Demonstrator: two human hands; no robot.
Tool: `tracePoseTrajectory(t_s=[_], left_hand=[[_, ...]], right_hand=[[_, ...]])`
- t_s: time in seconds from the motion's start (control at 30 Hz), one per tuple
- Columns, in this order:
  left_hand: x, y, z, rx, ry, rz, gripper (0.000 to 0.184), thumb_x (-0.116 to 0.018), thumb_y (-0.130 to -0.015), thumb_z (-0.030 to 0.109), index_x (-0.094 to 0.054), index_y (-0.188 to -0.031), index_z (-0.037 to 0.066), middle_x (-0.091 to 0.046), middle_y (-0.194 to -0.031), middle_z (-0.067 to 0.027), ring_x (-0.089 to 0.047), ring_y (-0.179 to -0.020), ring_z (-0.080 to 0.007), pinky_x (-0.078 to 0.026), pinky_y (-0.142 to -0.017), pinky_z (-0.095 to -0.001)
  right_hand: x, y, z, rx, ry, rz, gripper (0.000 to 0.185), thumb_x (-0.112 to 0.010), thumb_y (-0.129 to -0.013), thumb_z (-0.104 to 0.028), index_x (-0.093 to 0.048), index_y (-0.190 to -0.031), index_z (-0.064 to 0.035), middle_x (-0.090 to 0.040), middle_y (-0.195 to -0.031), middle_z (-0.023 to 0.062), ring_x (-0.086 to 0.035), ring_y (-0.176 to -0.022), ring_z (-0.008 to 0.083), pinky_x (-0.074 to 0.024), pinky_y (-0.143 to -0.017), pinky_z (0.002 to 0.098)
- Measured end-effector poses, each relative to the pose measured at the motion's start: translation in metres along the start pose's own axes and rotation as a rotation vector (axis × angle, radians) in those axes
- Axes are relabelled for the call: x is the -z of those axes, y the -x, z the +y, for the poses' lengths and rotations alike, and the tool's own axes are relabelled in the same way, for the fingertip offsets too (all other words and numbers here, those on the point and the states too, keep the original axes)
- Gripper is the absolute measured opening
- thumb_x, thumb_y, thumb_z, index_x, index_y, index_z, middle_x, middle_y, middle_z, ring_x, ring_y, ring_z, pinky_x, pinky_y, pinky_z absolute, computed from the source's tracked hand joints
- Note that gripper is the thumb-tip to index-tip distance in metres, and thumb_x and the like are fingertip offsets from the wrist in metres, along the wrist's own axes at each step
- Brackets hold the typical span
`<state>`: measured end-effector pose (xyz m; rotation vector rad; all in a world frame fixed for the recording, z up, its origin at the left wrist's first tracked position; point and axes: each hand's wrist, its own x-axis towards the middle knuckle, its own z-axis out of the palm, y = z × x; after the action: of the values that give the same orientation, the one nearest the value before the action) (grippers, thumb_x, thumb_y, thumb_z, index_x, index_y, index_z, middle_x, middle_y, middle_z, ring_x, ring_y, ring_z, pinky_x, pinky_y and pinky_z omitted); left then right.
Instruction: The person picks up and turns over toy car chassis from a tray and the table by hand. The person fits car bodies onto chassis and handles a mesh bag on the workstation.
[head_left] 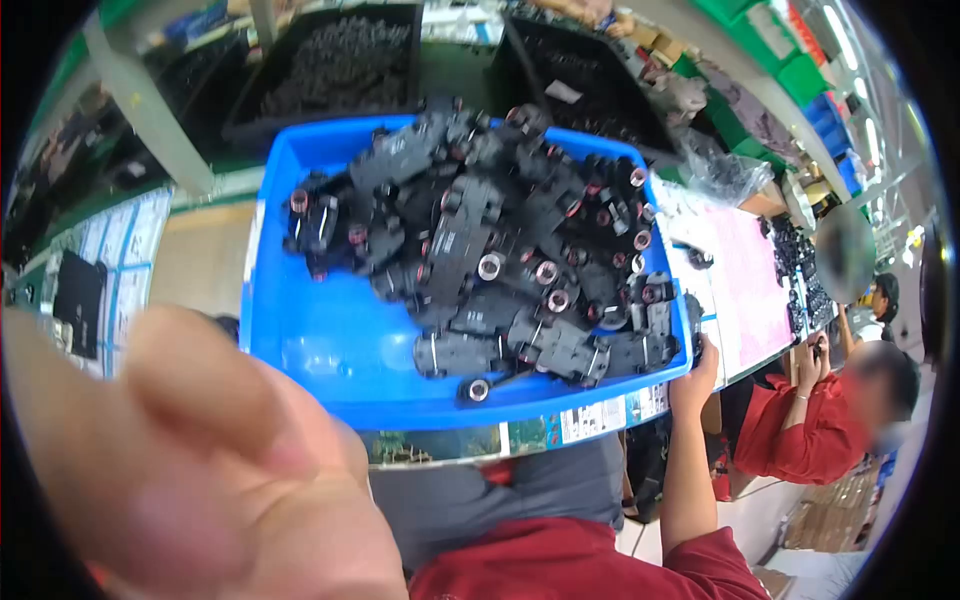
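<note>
Apparently mid-handling at a blue rectangular plastic bin, directly ahead. Found black car-shaped plastic pieces heaped inside, some with reddish or silvery ringed wheels, piled toward the back and right, leaving bare blue floor at front left. Saw bare left hand in the near foreground, badly blurred, fingers seemingly bent, covering the bin's front-left corner; could not tell anything held there, nor any contact with the wall. Saw bare right hand at the front-right corner, fingers curled beside the rim, next to a dark object; could not tell a held piece from a grip on the bin itself. Judged the step as steadying the bin or handling pieces at its edge, without certainty either way. Judged the next move to call for a sure right-hand hold and care with the heap, loosely stacked and likely to slide if tipped. Noted black plastic trays behind, a pale pink sheet to the right, and a co-worker in red beyond, holding a small dark item.
</note>
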<state>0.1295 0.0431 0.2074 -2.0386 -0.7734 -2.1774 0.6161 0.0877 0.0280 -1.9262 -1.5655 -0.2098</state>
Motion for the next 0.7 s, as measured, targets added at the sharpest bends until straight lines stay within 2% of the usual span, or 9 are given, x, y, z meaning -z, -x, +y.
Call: tracePoseTrajectory(t_s=[0.13, 0.3, 0.33, 0.37, 0.43, 0.5, 0.57, 0.63, 0.7], left_hand=[[-0.011, -0.030, -0.004, -0.146, 0.049, 0.006, 0.069, -0.061, -0.096, 0.038, -0.035, -0.151, 0.006, -0.043, -0.124, -0.0094, -0.040, -0.087, -0.0177, -0.031, -0.060, -0.0245], [-0.016, -0.044, 0.009, -0.246, 0.104, -0.192, 0.069, -0.061, -0.095, 0.032, -0.033, -0.151, 0.002, -0.040, -0.126, -0.0126, -0.041, -0.086, -0.0186, -0.031, -0.058, -0.0261], [-0.026, -0.040, 0.013, -0.231, 0.045, -0.082, 0.066, -0.062, -0.092, 0.027, -0.037, -0.147, 0.001, -0.045, -0.118, -0.0138, -0.044, -0.082, -0.0194, -0.034, -0.058, -0.0268], [-0.029, -0.036, 0.019, -0.233, 0.066, -0.090, 0.066, -0.062, -0.092, 0.027, -0.037, -0.147, 0.001, -0.045, -0.118, -0.0138, -0.044, -0.082, -0.0194, -0.034, -0.058, -0.0268], [-0.033, -0.032, 0.031, -0.140, -0.083, -0.252, 0.062, -0.068, -0.085, 0.021, -0.046, -0.139, 0.001, -0.050, -0.108, -0.0143, -0.049, -0.074, -0.0203, -0.039, -0.058, -0.0279], [-0.056, -0.029, 0.040, -0.121, 0.036, -0.309, 0.053, -0.075, -0.077, 0.018, -0.058, -0.125, 0.001, -0.056, -0.097, -0.0120, -0.053, -0.066, -0.0217, -0.044, -0.058, -0.0294], [-0.080, -0.019, 0.049, -0.100, 0.202, -0.530, 0.040, -0.079, -0.076, 0.017, -0.067, -0.111, 0.003, -0.059, -0.092, -0.0089, -0.057, -0.067, -0.0211, -0.046, -0.057, -0.0299], [-0.107, -0.009, 0.060, -0.084, 0.289, -0.809, 0.026, -0.077, -0.079, 0.016, -0.069, -0.102, 0.004, -0.059, -0.085, -0.0068, -0.058, -0.067, -0.0206, -0.049, -0.057, -0.0326], [-0.139, 0.025, 0.068, -0.001, 0.439, -0.932, 0.024, -0.069, -0.083, 0.011, -0.064, -0.105, 0.003, -0.060, -0.095, -0.0088, -0.062, -0.084, -0.0228, -0.052, -0.063, -0.0349]], right_hand=[[0.002, -0.001, -0.006, -0.023, 0.012, 0.017, 0.042, -0.067, -0.091, -0.026, -0.059, -0.121, 0.0022, -0.059, -0.111, 0.0198, -0.059, -0.105, 0.0396, -0.0474, -0.090, 0.0416], [0.004, -0.002, -0.013, -0.063, 0.030, 0.038, 0.043, -0.069, -0.090, -0.027, -0.060, -0.121, 0.0016, -0.061, -0.111, 0.0192, -0.063, -0.100, 0.0384, -0.0500, -0.086, 0.0420], [0.005, -0.002, -0.014, -0.073, 0.023, 0.032, 0.043, -0.070, -0.090, -0.027, -0.060, -0.121, 0.0016, -0.061, -0.111, 0.0195, -0.062, -0.100, 0.0387, -0.0501, -0.086, 0.0422], [0.006, -0.002, -0.015, -0.085, 0.014, 0.025, 0.043, -0.070, -0.090, -0.027, -0.060, -0.121, 0.0015, -0.061, -0.111, 0.0197, -0.062, -0.100, 0.0390, -0.0501, -0.086, 0.0424], [0.006, -0.002, -0.014, -0.113, -0.001, 0.024, 0.045, -0.071, -0.088, -0.029, -0.060, -0.121, 0.0010, -0.060, -0.110, 0.0201, -0.062, -0.099, 0.0394, -0.0503, -0.085, 0.0428], [0.006, -0.002, -0.012, -0.120, 0.013, 0.023, 0.047, -0.072, -0.087, -0.030, -0.060, -0.121, 0.0003, -0.060, -0.110, 0.0197, -0.062, -0.099, 0.0389, -0.0505, -0.085, 0.0432], [0.010, -0.003, -0.017, -0.147, 0.001, 0.009, 0.050, -0.074, -0.085, -0.033, -0.060, -0.121, -0.0005, -0.060, -0.110, 0.0185, -0.062, -0.099, 0.0380, -0.0509, -0.084, 0.0432], [0.014, -0.003, -0.020, -0.168, -0.001, -0.011, 0.052, -0.074, -0.085, -0.035, -0.060, -0.121, -0.0007, -0.060, -0.110, 0.0177, -0.063, -0.099, 0.0374, -0.0510, -0.084, 0.0430], [0.014, -0.003, -0.019, -0.165, -0.006, -0.001, 0.052, -0.074, -0.085, -0.035, -0.060, -0.121, -0.0009, -0.060, -0.111, 0.0175, -0.063, -0.098, 0.0372, -0.0510, -0.084, 0.0431]])
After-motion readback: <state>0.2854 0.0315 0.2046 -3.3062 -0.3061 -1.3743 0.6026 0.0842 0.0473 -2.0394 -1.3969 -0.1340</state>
